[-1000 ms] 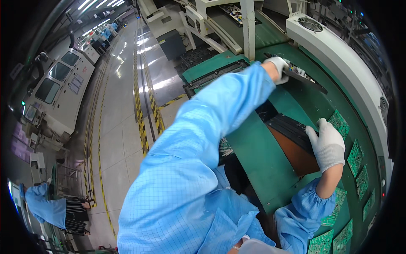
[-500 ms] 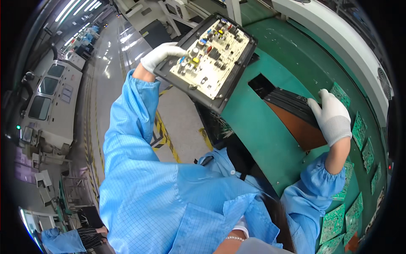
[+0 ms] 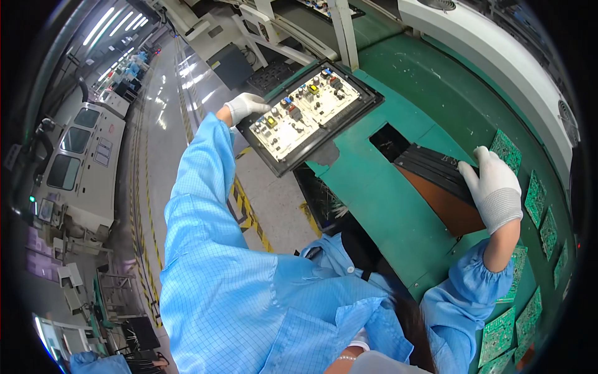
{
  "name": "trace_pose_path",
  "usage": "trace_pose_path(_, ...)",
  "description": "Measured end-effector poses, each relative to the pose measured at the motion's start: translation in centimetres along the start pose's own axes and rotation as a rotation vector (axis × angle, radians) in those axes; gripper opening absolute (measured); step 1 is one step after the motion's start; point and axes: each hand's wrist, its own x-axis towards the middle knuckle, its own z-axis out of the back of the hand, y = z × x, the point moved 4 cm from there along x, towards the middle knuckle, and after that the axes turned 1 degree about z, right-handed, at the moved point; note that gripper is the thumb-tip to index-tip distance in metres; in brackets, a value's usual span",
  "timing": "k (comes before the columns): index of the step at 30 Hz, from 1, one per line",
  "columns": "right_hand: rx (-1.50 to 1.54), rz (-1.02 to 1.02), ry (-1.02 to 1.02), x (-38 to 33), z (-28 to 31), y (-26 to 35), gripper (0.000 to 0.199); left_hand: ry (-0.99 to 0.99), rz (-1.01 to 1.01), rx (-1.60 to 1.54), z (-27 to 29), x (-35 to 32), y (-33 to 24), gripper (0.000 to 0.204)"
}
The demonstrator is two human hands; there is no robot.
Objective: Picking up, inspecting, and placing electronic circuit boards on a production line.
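My left hand grips the black tray at its corner; my fingertips sit behind the frame, unseen. My right hand covers part of the dark slot, whose depth stays hidden. The green circuit boards run off the right rim. Components on the tray's board are too small to identify.

Left hand outstretched, grip closed
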Motion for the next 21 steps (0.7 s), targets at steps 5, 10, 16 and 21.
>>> trace_pose_path(5, 0.007, -0.016, -0.007, 0.0, 0.0, -0.1, 0.041, -0.211, -0.032, -0.110, -2.6, 1.3, 2.2, 0.050)
trace_pose_path(10, 0.003, -0.010, 0.003, 0.0, -0.3, -0.1, 0.041, -0.242, -0.044, -0.250, -4.2, 2.0, 2.3, 0.045)
trace_pose_path(16, 0.005, 0.000, -0.023, -0.1, -0.4, -0.1, 0.042, -0.277, -0.105, -0.089, -4.4, 3.8, 1.2, 0.041)
trace_pose_path(21, 0.007, 0.041, -0.050, 0.1, -0.4, -0.2, 0.042, -0.298, -0.106, -0.050, -5.1, 3.3, 1.4, 0.043)
